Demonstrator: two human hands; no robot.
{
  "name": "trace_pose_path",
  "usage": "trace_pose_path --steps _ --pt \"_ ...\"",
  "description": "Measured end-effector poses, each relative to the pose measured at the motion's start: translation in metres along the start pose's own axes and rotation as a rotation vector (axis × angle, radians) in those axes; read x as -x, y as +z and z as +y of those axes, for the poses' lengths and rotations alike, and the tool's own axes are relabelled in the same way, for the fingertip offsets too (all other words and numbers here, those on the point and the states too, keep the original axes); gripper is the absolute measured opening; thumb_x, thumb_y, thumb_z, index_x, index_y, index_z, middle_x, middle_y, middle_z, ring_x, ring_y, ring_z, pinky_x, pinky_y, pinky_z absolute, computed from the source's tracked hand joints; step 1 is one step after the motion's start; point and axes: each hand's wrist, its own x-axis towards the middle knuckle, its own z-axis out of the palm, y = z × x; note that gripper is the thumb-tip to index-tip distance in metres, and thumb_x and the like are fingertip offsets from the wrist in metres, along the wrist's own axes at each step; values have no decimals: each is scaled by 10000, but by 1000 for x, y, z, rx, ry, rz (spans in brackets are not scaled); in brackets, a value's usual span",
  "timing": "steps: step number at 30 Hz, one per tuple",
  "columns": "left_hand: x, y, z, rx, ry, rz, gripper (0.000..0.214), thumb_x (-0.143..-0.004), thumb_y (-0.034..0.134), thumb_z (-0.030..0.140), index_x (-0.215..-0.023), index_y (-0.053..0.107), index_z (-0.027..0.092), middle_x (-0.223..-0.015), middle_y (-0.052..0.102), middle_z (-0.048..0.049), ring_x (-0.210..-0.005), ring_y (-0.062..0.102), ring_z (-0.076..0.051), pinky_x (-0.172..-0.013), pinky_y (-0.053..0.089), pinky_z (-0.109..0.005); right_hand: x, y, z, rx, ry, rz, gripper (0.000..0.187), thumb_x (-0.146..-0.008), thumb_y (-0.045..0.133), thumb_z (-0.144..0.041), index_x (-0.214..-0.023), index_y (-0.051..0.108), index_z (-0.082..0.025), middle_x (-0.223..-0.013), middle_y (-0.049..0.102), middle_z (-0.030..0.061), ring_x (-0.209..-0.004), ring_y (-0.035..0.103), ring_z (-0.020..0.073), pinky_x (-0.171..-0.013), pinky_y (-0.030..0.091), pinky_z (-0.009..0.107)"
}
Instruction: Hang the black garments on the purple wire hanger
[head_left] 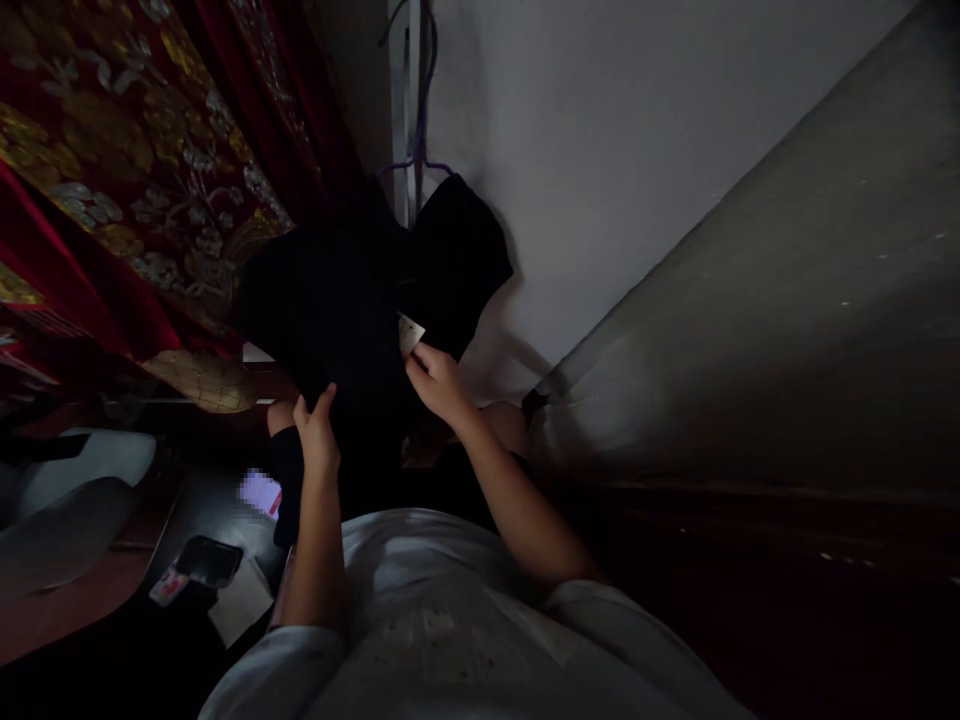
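A black garment (330, 290) hangs from a purple hanger (420, 160) against the wall. My left hand (318, 430) grips the garment's lower left part, thumb up and fingers behind the cloth. With my right hand (439, 380) I pinch a small pale tag (410, 334) at the garment's front, near its middle. The dark cloth hides its folds and whatever lies behind it.
To the left hangs a red curtain (150, 150) with gold and silver flowers. Below it are a dark table (199, 510), a black phone (210, 561), a white paper (240, 602) and a grey chair (82, 470). A grey wall (750, 300) rises at the right.
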Motion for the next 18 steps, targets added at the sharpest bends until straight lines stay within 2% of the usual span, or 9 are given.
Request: trace_pose_path --steps 2,4,6,8,10,14,18 --pt "7 2 -7 -114 300 102 479 -786 803 349 -1206 613 220 -1325 617 -86 -1331 550 -268 -1174 397 -353 18 -11 -1 119 -3 -8 420 -991 459 -499 -682 493 -215 -617 518 7 -604 532 161 -623 389 301" --pt "20 7 -21 -225 578 156 582 -859 761 360 -1365 499 247 -1480 474 -118 -1436 436 -276 -1248 285 -393 34 -20 -4 100 23 13 424 -996 447 -556 -762 568 -224 -698 585 29 -698 593 197 -674 437 324" --pt "36 16 -41 -340 712 47 542 -908 709 386 -1381 487 241 -1494 428 -150 -1451 398 -303 -1258 245 -451 46 -24 -9 -9 51 156 366 -975 483 -583 -984 635 -250 -848 641 52 -870 640 238 -765 496 358" --pt "54 27 -60 -438 716 -164 467 -925 680 400 -1333 534 228 -1462 447 -171 -1428 406 -330 -1233 272 -498 56 -23 -16 -147 95 338 388 -945 534 -561 -1203 593 -278 -923 638 56 -948 638 243 -826 527 376" --pt "68 38 -73 -466 655 -327 447 -927 669 395 -1322 546 224 -1457 451 -186 -1412 415 -342 -1196 324 -511 62 -20 -23 -271 155 392 425 -910 581 -508 -1275 550 -292 -915 626 44 -885 631 223 -813 543 371" --pt "75 52 -72 -312 558 -416 468 -899 679 350 -1321 539 203 -1352 541 -181 -1301 532 -326 -1119 428 -461 67 -14 -29 -471 201 304 407 -809 677 -358 -1190 551 -294 -926 627 16 -749 593 168 -710 544 325" --pt "68 53 -55 -202 398 -482 342 -885 673 264 -1221 638 205 -1136 672 -107 -1080 655 -269 -995 506 -359 67 -6 -23 -607 246 260 483 -687 763 -289 -1119 547 -276 -1019 606 17 -866 639 161 -809 565 322"
